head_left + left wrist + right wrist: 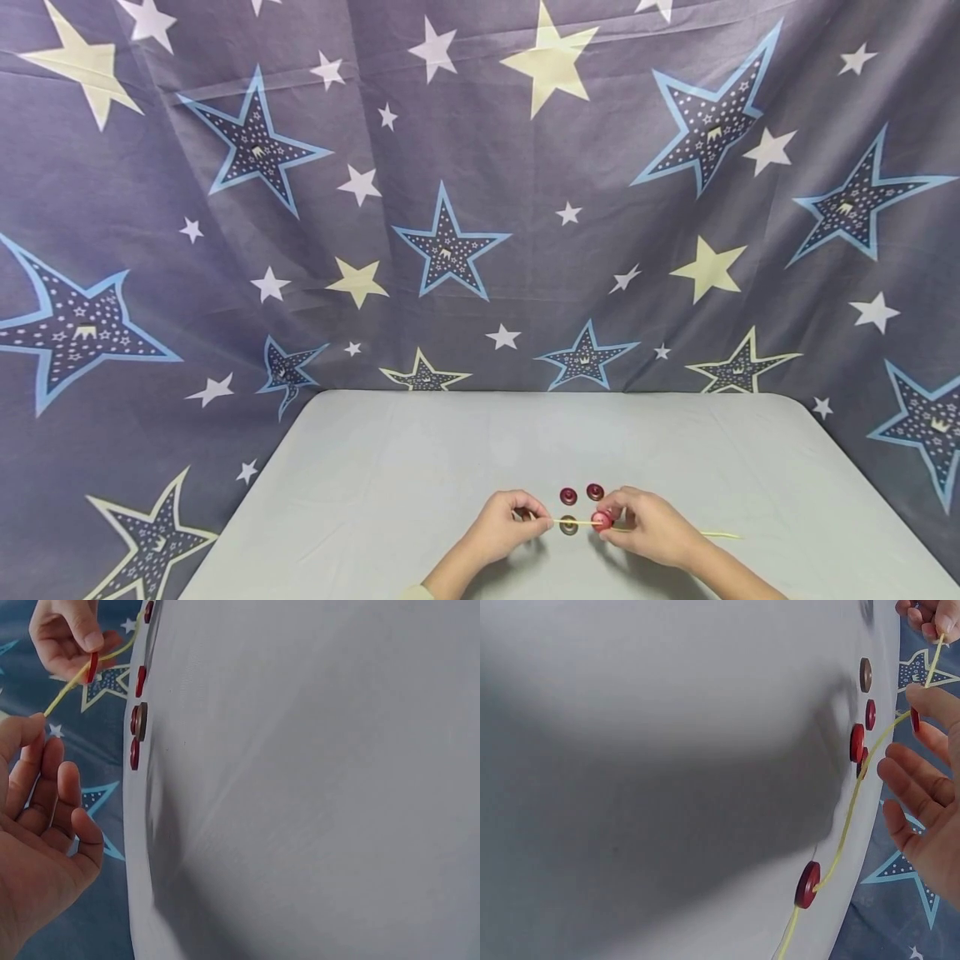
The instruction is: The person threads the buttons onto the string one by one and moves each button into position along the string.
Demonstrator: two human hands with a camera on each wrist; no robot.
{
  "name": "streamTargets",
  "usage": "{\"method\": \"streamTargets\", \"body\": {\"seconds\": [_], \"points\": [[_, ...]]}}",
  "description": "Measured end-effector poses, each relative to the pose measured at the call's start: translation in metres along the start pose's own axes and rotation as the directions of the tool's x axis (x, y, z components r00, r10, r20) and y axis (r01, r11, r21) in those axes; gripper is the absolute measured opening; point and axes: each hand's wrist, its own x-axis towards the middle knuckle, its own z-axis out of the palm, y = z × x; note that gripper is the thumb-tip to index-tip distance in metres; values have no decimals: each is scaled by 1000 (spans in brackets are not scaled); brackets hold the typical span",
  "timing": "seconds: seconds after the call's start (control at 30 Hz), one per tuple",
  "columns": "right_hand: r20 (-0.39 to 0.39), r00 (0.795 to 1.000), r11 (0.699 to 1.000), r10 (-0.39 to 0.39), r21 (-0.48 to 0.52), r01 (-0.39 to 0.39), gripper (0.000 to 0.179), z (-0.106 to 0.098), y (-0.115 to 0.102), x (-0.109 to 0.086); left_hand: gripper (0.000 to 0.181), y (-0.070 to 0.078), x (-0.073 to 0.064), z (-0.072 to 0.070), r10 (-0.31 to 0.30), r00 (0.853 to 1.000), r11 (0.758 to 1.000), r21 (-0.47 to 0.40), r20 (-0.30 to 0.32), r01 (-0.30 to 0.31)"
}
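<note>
My left hand (504, 527) pinches the end of a yellow cord (577, 522) between thumb and forefinger, its other fingers loosely bent. My right hand (654, 529) pinches a red button (602, 521), which stands on edge in the right wrist view, with the cord running through it. Between the hands the cord is drawn straight. Past the right hand it curves down to the table, where another red button (808, 885) is strung on it; in the head view the right hand hides that one. A brown button (569, 526) lies under the taut cord.
Two dark red buttons (568, 497) lie just beyond the hands on the grey-covered table (390, 467). Another red button (856, 742) rests near them in the right wrist view. The cord's tail (722, 535) stretches to the right. A star-patterned curtain (480, 167) hangs behind the table.
</note>
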Motion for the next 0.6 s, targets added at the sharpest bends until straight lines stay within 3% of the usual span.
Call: {"method": "streamTargets", "body": {"seconds": [0.6], "points": [[24, 998, 998, 53, -26, -53, 18, -9, 6, -5, 10, 0, -1, -2, 8, 999, 1000, -20, 36, -7]]}}
